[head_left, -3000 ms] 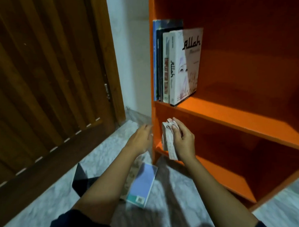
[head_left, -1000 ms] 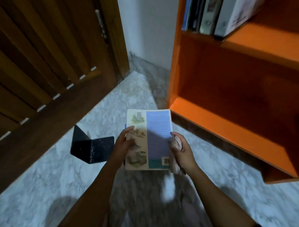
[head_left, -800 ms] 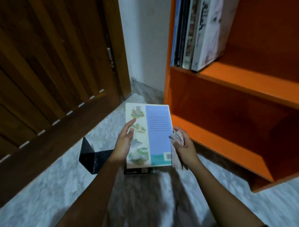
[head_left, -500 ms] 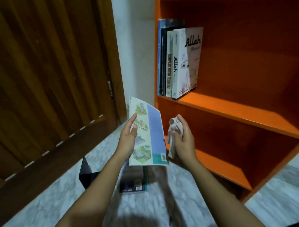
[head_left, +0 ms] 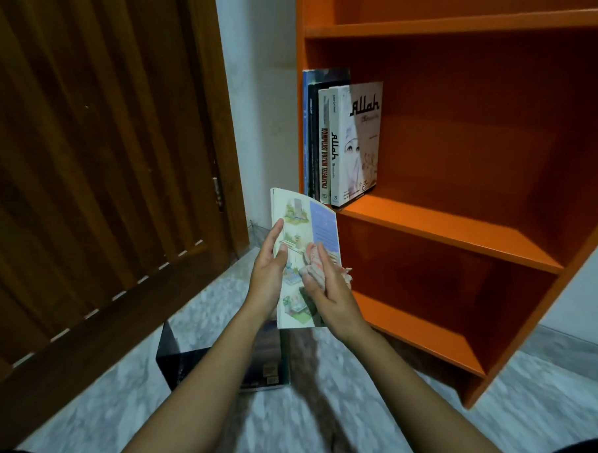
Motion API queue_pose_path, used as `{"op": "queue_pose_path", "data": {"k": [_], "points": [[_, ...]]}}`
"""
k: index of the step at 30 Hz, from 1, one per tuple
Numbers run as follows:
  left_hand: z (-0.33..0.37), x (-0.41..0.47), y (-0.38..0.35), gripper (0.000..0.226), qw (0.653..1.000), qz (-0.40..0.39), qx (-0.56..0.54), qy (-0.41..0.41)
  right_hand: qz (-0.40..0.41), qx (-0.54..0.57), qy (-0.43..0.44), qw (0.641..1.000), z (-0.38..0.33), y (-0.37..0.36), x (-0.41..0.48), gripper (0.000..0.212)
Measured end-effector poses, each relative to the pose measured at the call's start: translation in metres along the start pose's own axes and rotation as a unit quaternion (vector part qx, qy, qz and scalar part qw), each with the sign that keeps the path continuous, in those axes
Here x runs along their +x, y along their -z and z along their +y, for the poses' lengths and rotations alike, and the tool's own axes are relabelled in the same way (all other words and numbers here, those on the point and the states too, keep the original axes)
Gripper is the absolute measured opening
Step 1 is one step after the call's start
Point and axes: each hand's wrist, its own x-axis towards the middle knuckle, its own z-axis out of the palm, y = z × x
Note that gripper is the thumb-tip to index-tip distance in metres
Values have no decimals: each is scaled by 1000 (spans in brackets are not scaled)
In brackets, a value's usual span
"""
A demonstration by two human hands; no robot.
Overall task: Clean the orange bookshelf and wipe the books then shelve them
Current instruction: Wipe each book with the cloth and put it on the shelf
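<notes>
Book (head_left: 299, 223) mid-frame: my left hand (head_left: 268, 276) pinches its edge; my right hand (head_left: 332, 296) holds a bunched cloth (head_left: 310, 269) against its cover.

Dim indoor view, wide-angle, soft toward the bottom.
Light falls from above: the front edges of the shelf (head_left: 445, 229) glow bright orange, while its recesses sink into dark red-brown. The door (head_left: 88, 148) is murky. A dark shadow lies on the floor (head_left: 540, 401), which is smeared with blur, as are the forearms (head_left: 209, 376). The spines of the books (head_left: 356, 143) read sharp. Door and shelf lines lean near the edges.
</notes>
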Motion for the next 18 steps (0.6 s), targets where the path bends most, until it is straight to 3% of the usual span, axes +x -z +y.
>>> {"op": "queue_pose_path", "data": {"k": [6, 10, 14, 18], "points": [[7, -2, 6, 40, 993, -17, -107, 47, -48, -173, 121, 976, -12, -1, -13, 54], [14, -8, 7, 41, 991, -53, -108, 49, 3, -244, 166, 955, -23, 1, 1, 55], [20, -14, 1, 40, 995, -86, -48, 21, 67, -245, 140, 957, -36, 19, 23, 52], [23, -13, -3, 39, 995, -97, -26, 13, 72, -238, 161, 955, -47, 34, 45, 53]]}}
